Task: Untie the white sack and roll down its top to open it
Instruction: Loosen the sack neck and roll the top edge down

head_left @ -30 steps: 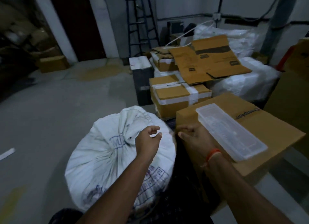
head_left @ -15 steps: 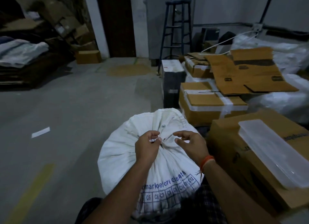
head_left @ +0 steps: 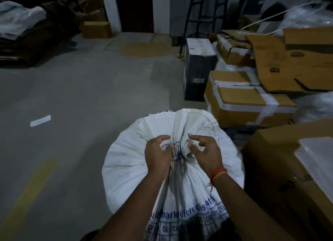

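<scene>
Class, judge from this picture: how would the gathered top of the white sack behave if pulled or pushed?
The white sack looks floppy: its cloth pleats under the left hand and right hand. Bulging sides suggest it is full, probably heavy. Its woven surface may be slippery.

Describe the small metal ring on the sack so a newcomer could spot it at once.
Find the big white sack in the foreground. At its gathered neck, just beyond the right hand, sits a metal eyelet. It is the only shiny ring on the cloth.
</scene>
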`<action>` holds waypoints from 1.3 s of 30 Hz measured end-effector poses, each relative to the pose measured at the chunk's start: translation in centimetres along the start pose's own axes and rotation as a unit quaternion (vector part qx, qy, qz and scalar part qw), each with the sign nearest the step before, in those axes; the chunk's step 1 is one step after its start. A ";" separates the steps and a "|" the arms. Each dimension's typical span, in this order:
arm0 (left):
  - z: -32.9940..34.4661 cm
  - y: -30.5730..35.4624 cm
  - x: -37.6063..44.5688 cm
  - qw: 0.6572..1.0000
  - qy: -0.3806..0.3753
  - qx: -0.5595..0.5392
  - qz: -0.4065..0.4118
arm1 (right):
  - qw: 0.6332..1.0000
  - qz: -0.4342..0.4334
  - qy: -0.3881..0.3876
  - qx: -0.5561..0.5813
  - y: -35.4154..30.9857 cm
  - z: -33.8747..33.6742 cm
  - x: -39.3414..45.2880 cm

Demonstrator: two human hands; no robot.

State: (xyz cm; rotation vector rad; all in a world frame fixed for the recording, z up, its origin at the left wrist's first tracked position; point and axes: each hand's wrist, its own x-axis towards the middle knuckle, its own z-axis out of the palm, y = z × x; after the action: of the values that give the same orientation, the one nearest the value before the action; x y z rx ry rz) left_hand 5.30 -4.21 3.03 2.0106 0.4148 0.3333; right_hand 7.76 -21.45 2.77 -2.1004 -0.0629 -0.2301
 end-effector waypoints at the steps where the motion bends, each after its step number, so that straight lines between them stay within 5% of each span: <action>1: 0.4 -0.6 0.8 1.000 0.017 0.021 -0.003 | 1.000 0.000 0.007 -0.005 0.6 0.6 0.7; 7: 2.2 -2.0 4.8 0.997 0.026 0.042 -0.062 | 0.996 0.063 0.050 -0.033 1.4 3.0 4.0; 13: 3.0 -3.3 6.7 0.998 0.010 0.056 -0.014 | 0.995 0.099 0.035 -0.003 1.8 3.4 5.4; 32: -3.2 -5.8 -9.4 0.999 0.033 -0.033 -0.027 | 0.997 0.046 -0.057 -0.012 1.9 -0.9 -10.9; 39: -5.4 -4.7 -9.7 0.997 0.055 -0.050 0.033 | 0.994 -0.018 -0.071 -0.075 0.8 -2.3 -11.7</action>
State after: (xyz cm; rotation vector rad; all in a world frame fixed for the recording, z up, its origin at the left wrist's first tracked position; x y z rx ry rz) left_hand -6.32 -2.04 0.66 1.9171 0.3933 0.4976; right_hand -3.97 -23.27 1.04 -2.2655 -0.1728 -0.1098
